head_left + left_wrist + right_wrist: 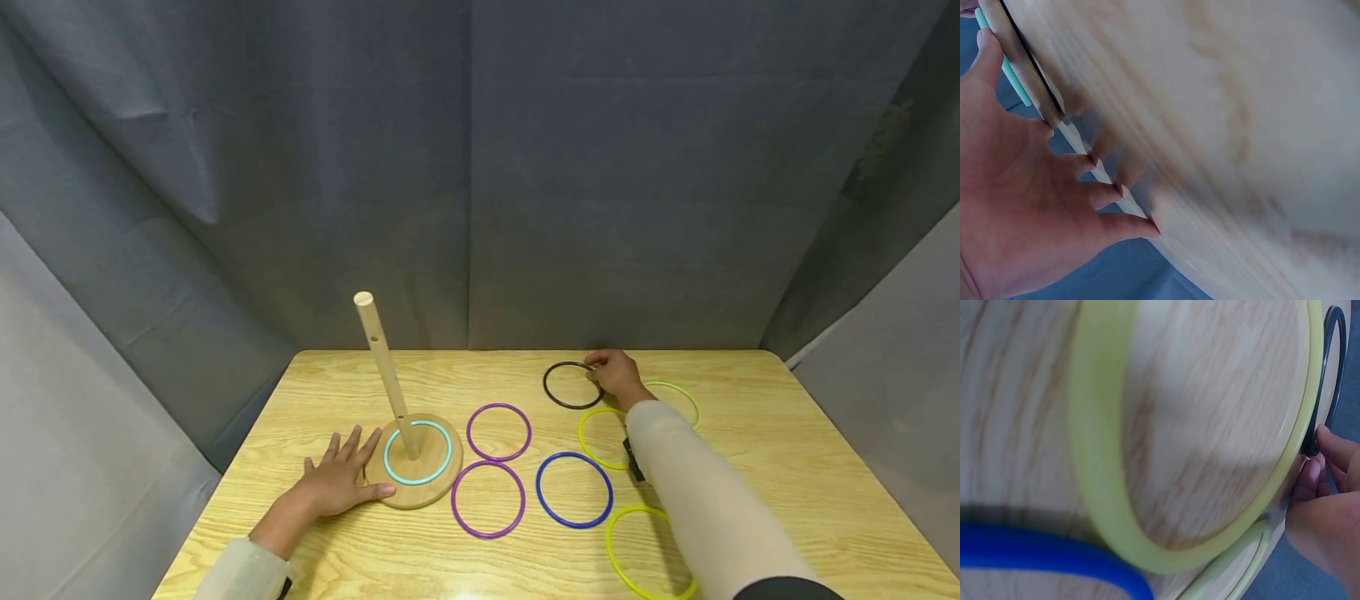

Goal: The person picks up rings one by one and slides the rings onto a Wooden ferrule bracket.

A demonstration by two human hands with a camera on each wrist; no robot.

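Observation:
A wooden peg (386, 375) stands tilted on a round wooden base (420, 497), with a cyan ring (386, 458) lying around it on the base. My left hand (337, 479) lies flat on the table with spread fingers (1085, 165), its thumb against the base's edge. My right hand (609, 371) reaches to the far side and pinches the rim of a black ring (546, 387) that lies on the table. In the right wrist view the fingertips (1329, 447) grip the black ring (1314, 440) just beyond a yellow ring (1094, 456).
Two purple rings (498, 457) (487, 535), a blue ring (574, 526) and three yellow rings (583, 440) (693, 404) (611, 550) lie flat on the wooden table (787, 450). My right forearm passes over the yellow ones. Grey curtains close in the back and sides.

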